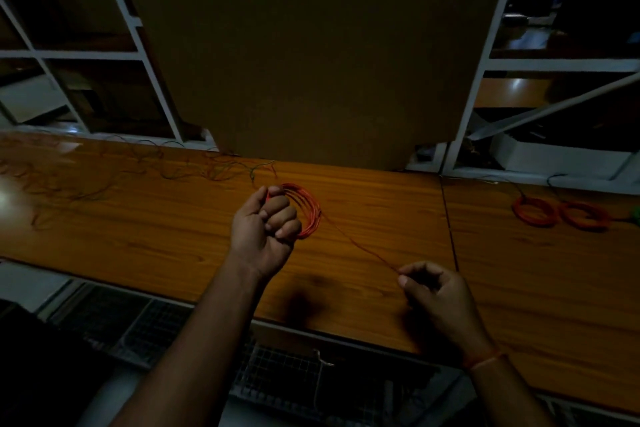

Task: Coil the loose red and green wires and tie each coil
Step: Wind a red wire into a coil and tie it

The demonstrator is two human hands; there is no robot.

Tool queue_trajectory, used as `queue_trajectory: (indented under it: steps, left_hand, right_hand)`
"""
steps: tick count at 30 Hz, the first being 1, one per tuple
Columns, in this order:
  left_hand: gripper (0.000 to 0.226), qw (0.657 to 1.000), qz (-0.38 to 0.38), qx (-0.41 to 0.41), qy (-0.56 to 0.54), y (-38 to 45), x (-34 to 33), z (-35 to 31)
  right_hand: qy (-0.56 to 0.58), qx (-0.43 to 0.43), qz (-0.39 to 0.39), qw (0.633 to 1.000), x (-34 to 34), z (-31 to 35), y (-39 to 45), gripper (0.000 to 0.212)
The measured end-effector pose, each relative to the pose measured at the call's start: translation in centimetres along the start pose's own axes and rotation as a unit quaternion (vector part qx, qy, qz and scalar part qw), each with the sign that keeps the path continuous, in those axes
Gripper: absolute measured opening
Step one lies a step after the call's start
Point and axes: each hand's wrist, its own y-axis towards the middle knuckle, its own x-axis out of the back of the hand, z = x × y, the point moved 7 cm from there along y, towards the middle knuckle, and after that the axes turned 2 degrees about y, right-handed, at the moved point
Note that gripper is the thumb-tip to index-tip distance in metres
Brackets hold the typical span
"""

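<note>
Dim light. Wire-mesh rack (277, 367) below the near edge of the desk (173, 229), at 6 o'clock.

Right hand (433, 291), 4 o'clock from centre, above the desk's near edge: fingers curled, thumb and forefinger pinched on the free end of a thin red wire (360, 246). Orange thread band (485, 360) on that wrist.

The strand runs taut up toward 10 o'clock from the pinch to the red wire coil (310, 210).

Left hand (265, 222), near centre, closed in a fist around the coil's left side; the loops bulge out at its 3 o'clock side, over the wooden desk top.

Two finished red coils (561, 213) lie side by side on the desk at 3 o'clock, well apart from the hands. Whether they are tied, cannot tell.

Loose red and green wires (138, 166) sprawl in a tangle across the desk's far left, 9 to 11 o'clock.

Beyond, a brown board (311, 62) stands upright at 12 o'clock, white shelving frames (131, 55) on either side.
</note>
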Motion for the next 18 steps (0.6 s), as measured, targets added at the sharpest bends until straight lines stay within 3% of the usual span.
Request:
queue_trajectory:
  steps: [3, 5, 11, 18]
  left_hand:
    - [0.032, 0.999, -0.027, -0.020, 0.036, 0.0, 0.5, 0.3]
    - [0.031, 0.991, -0.043, -0.040, 0.119, -0.1, 0.6, 0.5]
    - [0.034, 0.894, -0.025, -0.087, 0.439, -0.7, -0.6, 2.4]
    - [0.034, 0.855, 0.054, -0.035, 0.515, -1.1, -1.5, 4.6]
  right_hand:
    - [-0.066, 0.066, 0.002, 0.996, -0.3, 2.0, -0.7, 0.014]
    - [-0.094, 0.112, 0.031, 0.989, -1.4, 3.8, -1.1, 0.014]
    - [-0.174, 0.272, 0.085, 0.942, -4.2, 10.6, -1.3, 0.006]
    - [-0.211, 0.331, 0.032, 0.919, -4.5, 14.8, 0.6, 0.008]
